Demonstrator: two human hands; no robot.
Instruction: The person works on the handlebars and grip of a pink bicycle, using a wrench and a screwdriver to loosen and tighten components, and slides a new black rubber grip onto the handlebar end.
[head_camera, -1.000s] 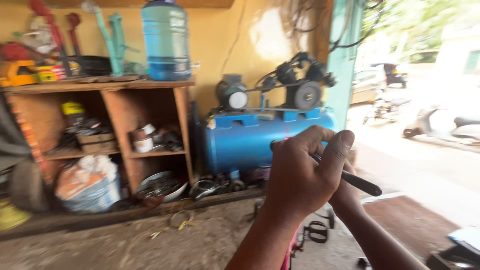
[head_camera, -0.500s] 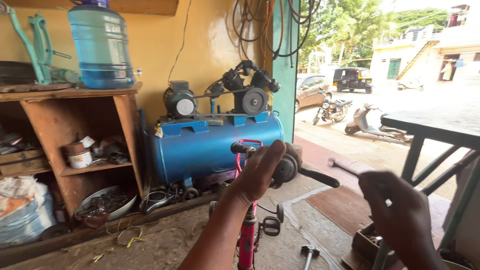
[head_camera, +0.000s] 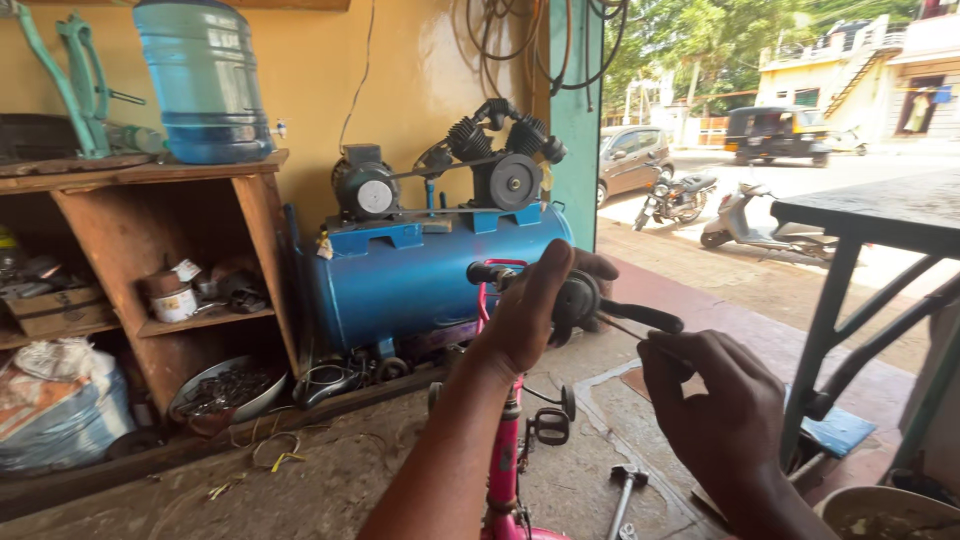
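Fingers (head_camera: 545, 290) of the left hand (head_camera: 530, 320) clamp the pink bike's (head_camera: 505, 460) handlebar (head_camera: 640, 315), right hand (head_camera: 720, 410) pinching a thin tool (head_camera: 625, 328) beside it.

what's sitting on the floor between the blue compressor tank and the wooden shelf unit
In the head view, between the blue compressor tank and the wooden shelf unit, a dark coiled part lies on the floor against the wall. What it is exactly, I cannot tell.

Two bare forearms reach forward from the bottom of the view. The left hand (head_camera: 535, 310) is raised at centre, back toward the viewer, its fingers curled closed around something it grips. The right hand (head_camera: 722, 410) sits lower and nearer, fingers loosely bent, fingertips pinched close beside the left hand.
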